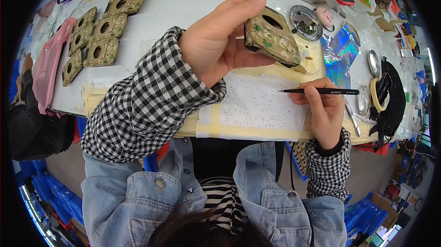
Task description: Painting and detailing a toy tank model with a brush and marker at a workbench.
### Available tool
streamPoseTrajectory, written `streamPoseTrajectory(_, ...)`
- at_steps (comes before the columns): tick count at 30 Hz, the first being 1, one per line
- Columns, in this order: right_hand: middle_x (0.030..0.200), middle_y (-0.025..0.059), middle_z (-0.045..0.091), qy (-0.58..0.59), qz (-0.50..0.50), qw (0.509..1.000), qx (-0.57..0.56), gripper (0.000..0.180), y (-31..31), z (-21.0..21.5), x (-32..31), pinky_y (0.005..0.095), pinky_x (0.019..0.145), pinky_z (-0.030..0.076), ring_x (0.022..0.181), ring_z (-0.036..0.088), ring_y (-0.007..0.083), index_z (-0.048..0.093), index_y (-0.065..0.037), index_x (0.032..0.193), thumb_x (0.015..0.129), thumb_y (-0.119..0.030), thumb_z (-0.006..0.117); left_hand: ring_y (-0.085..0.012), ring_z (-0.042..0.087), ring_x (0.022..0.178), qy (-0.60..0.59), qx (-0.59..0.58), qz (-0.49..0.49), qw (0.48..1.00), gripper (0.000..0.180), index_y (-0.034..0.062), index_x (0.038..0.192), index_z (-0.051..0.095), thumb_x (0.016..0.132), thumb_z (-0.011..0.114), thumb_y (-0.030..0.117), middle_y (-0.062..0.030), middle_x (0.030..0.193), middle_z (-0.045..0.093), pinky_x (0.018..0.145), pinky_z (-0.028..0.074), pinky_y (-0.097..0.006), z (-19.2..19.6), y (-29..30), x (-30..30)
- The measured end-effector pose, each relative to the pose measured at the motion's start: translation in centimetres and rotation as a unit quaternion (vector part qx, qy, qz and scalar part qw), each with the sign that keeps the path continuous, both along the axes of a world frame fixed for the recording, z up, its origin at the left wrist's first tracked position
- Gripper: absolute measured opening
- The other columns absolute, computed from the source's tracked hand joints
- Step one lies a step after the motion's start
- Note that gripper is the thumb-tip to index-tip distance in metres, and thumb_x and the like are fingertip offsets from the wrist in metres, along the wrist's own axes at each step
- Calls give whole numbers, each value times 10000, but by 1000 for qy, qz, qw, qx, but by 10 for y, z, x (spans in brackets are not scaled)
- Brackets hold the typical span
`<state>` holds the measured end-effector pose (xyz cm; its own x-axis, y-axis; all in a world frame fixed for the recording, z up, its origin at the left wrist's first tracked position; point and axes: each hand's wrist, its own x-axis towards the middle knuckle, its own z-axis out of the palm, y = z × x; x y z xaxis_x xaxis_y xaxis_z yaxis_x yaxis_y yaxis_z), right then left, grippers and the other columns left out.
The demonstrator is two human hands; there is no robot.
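Observation:
My left hand (220,40), raised over the middle of the table, is closed round a small camouflage-patterned case (274,40) with a dark round hole in its upper face. Some of its fingers are hidden behind the case. Lower and to the right, my right hand (325,111) pinches slim black tweezers (321,91), whose fine tip points left. That tip is above a white sheet (257,109) dotted with many tiny shiny specks. Yellowish tape (239,130) runs along the sheet's near edge. Case and tweezers are apart.
Several similar camouflage cases (102,52) lie in rows at the left, beside a pink mesh basket (48,68). At the right are a round dish of dark bits (305,23), shiny holographic film (340,54), a tape roll (379,94) and black cloth (392,100).

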<state>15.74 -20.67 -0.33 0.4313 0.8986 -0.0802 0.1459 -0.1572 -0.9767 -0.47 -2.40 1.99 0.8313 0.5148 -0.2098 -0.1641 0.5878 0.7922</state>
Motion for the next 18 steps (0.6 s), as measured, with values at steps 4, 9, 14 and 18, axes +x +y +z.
streamPoseTrajectory(4,856,88,622,-3,6,1000,-3,143,0,1,1,233,719,523,790,652,143,554,48,949,931,-93,541,-209,615,1042,0,2,3,1000,469,99,1323,420,959,431,394,-122,1176,574,824,566,-280,2,-1,0)
streamPoseTrajectory(9,859,90,622,1,2,1000,3,146,0,1,1,236,717,525,789,652,145,555,49,952,931,-95,542,-210,614,1044,0,1,1,1000,468,99,1323,422,958,433,392,-124,1175,577,823,567,-284,1,-1,0)
streamPoseTrajectory(14,860,91,621,-7,2,1000,-1,147,0,0,1,236,714,525,786,651,145,556,50,950,931,-96,543,-213,615,1042,0,-6,0,1000,461,100,1324,424,962,428,385,-128,1172,579,816,570,-285,0,0,1)
streamPoseTrajectory(18,846,87,622,-7,4,1000,1,145,0,1,0,235,712,523,786,650,142,557,50,945,931,-94,543,-210,616,1040,4,-3,3,1000,459,100,1326,424,963,424,382,-128,1171,580,812,571,-279,2,-1,0)
